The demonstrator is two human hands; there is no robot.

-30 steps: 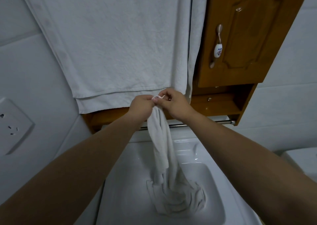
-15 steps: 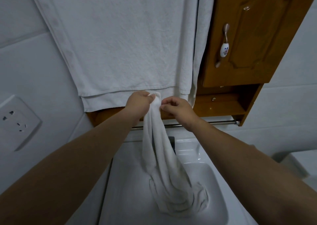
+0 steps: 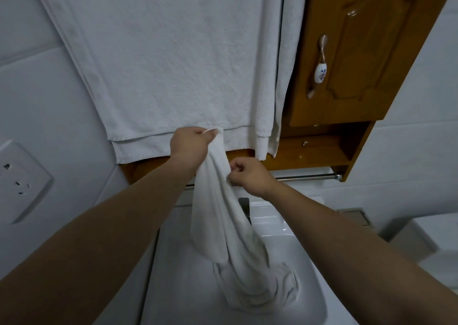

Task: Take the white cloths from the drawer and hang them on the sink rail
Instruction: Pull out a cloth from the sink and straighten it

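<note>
A big white towel (image 3: pixel 168 59) hangs flat against the wall and fills the upper middle of the view; its top is cut off by the frame, and its lower hem shows a doubled edge. A second narrow white strip (image 3: pixel 278 82) hangs just beside it on the right, partly tucked behind. To the right is a wooden cabinet (image 3: pixel 366 52) with a metal and ceramic handle (image 3: pixel 320 67); its upper part runs out of frame. Below lies the white sink (image 3: pixel 188 287), its near edge cut off at the bottom.

The cloth (image 3: pixel 223 215) is white, soft and heavily creased. It hangs as a long twisted drape from the hands down into the sink basin, where its lower end lies bunched in folds on the basin floor. How many layers it has cannot be told.

The rail (image 3: pixel 307 176) is a thin metal bar under the cabinet, behind the cloth; its left stretch is hidden by the arms and cloth.

The left hand (image 3: pixel 189 145) is closed in a fist around the cloth's top corner, held up in front of the towel's hem. The right hand (image 3: pixel 250 176) sits lower, its fingertips pinched on the cloth's right edge, just in front of the rail.

A wall socket (image 3: pixel 18 181) is at far left.
</note>
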